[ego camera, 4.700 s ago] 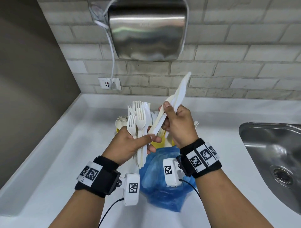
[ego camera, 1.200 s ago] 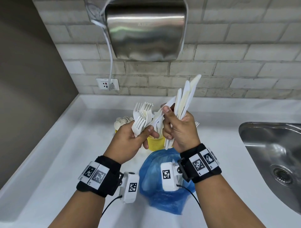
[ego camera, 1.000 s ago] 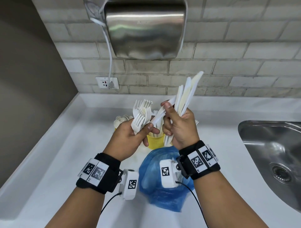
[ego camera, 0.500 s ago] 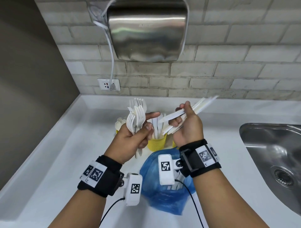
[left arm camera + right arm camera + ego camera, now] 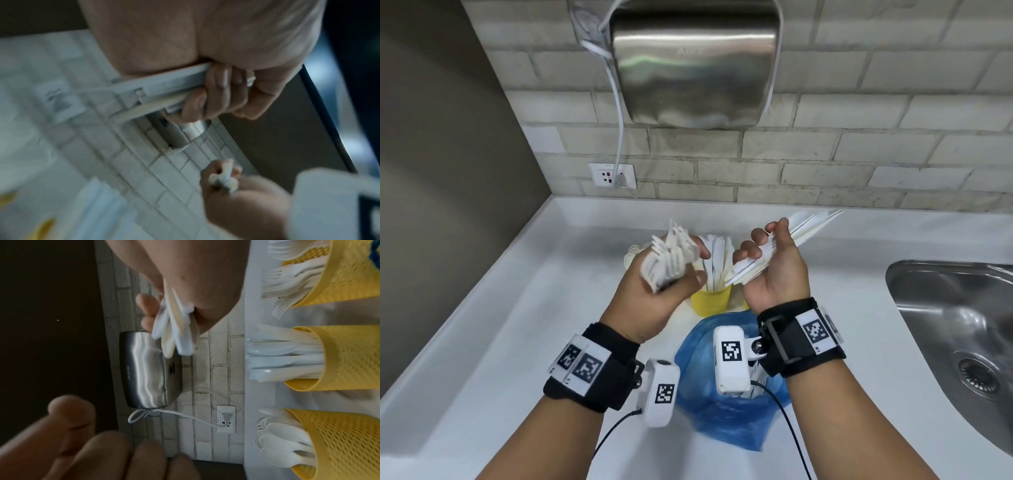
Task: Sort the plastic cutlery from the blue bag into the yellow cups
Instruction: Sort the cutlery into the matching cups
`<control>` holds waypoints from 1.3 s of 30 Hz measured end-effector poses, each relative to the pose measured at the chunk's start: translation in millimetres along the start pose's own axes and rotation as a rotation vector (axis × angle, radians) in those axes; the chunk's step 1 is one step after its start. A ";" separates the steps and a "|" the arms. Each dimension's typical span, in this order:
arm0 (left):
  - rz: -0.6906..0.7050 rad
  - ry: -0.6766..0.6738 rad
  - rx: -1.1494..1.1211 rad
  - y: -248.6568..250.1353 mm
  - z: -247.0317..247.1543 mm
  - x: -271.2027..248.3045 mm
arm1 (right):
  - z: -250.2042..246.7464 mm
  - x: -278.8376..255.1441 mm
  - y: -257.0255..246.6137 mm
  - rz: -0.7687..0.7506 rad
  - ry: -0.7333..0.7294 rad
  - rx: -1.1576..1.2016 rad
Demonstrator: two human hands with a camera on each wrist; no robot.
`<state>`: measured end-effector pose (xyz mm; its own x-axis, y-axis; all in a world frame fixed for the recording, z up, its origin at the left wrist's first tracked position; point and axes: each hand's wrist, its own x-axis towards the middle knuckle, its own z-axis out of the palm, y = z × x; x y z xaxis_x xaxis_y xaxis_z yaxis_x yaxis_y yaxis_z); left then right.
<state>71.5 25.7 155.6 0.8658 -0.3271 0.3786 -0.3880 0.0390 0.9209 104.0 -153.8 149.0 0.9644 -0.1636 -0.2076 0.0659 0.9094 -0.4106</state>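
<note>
Counter (image 5: pixel 524 325): white, with yellow cups (image 5: pixel 710 299) and blue bag (image 5: pixel 726 411)
My left hand (image 5: pixel 657 294): gripping forks (image 5: pixel 671 257)
My right hand (image 5: pixel 774 270): gripping knives (image 5: pixel 804 224)

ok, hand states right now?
Left hand: grips a bundle of forks.
Right hand: grips a bundle of knives.

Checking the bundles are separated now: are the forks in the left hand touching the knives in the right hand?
Apart. The head view shows the forks and the knives separated by a clear gap, with the yellow cup visible between.
</note>
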 end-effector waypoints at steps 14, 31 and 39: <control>0.170 0.196 0.529 -21.8 1.5 -1.7 | 3.2 -7.2 5.2 -0.189 -0.058 -0.184; -0.643 0.250 -0.700 -9.6 21.8 14.5 | 19.3 -26.7 31.7 -0.533 -0.334 -0.901; -0.579 0.243 -0.557 -15.7 18.0 13.7 | 18.4 -19.6 32.2 -0.454 -0.305 -0.866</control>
<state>83.8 3.6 144.6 0.9489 -0.2289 -0.2175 0.2965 0.4092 0.8629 92.0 -114.3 156.1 0.9264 -0.2094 0.3130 0.3508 0.1775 -0.9195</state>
